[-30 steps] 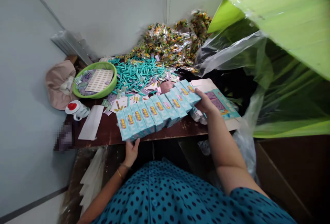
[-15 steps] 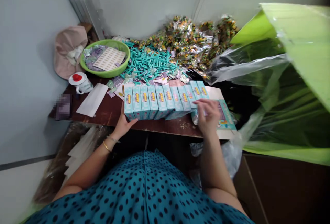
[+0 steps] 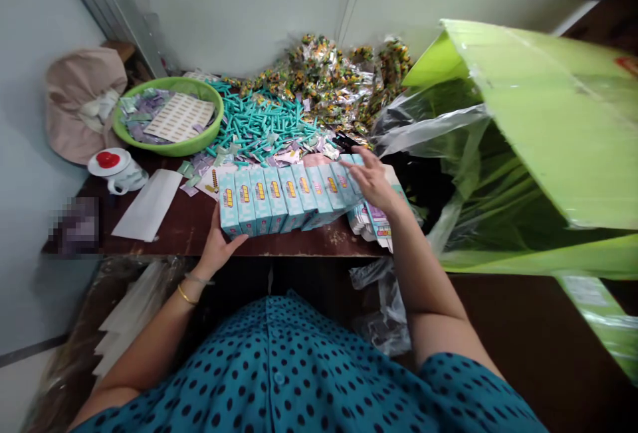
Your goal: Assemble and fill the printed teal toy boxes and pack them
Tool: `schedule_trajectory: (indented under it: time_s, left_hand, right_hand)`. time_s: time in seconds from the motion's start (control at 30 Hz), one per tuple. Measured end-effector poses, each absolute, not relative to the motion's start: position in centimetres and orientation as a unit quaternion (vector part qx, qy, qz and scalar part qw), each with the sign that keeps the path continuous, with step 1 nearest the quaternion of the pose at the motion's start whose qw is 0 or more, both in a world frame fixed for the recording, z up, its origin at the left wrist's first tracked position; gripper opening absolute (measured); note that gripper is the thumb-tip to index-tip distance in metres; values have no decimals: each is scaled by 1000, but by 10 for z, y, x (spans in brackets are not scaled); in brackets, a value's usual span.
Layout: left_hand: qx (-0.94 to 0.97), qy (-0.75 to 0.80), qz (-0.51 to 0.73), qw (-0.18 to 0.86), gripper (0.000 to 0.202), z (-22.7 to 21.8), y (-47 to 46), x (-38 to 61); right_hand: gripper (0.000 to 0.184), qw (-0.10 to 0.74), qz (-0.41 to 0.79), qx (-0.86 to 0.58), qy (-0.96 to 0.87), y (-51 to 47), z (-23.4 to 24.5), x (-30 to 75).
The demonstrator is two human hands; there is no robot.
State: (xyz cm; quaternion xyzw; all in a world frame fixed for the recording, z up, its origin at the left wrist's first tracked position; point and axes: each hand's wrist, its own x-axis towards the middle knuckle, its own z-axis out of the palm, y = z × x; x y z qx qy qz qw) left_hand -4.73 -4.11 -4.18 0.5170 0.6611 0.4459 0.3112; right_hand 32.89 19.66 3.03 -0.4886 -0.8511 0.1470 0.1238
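Note:
A row of small light-blue printed boxes point(image 3: 276, 197) stands side by side along the front of the dark red table. My left hand point(image 3: 219, 244) is wrapped about the row's left end, its thumb along the lower front edge and its fingers against the side, partly hidden. At the right end is my right hand point(image 3: 371, 180), fingers stretched out over the last boxes and touching or nearly touching their tops. Under and beside my right forearm lies a stack of flat printed cartons point(image 3: 376, 224), partly covered.
Behind the row lie a heap of teal sticks point(image 3: 269, 121) and shiny patterned packets point(image 3: 339, 81). A green basin point(image 3: 169, 147), a lidded cup point(image 3: 127, 177) and a white paper sheet point(image 3: 149, 207) are at left. A large green carton with plastic lining point(image 3: 538, 121) stands at right.
My right hand has moved from the front of the row's right end up and back over its last boxes. My left hand keeps its place. The whole view has shifted right.

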Motion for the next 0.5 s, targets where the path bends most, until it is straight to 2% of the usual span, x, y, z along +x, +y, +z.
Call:
schedule_trajectory:
  time_s: [0.1,0.33,0.4,0.5]
  left_hand:
    - [514,652,452,326,115,-44,-41,-47]
    - [546,668,419,284,110,-37,-36,-44]
    - [557,674,406,266,106,-32,-35,-39]
    - [574,681,383,246,100,-26,-35,-32]
  right_hand:
    - [59,195,119,-552,-802,208,22,353]
    - [64,92,146,-561,-809,231,2,367]
    - [62,95,151,-567,-804,226,8,357]
    - [61,153,129,-548,-812,190,24,312]
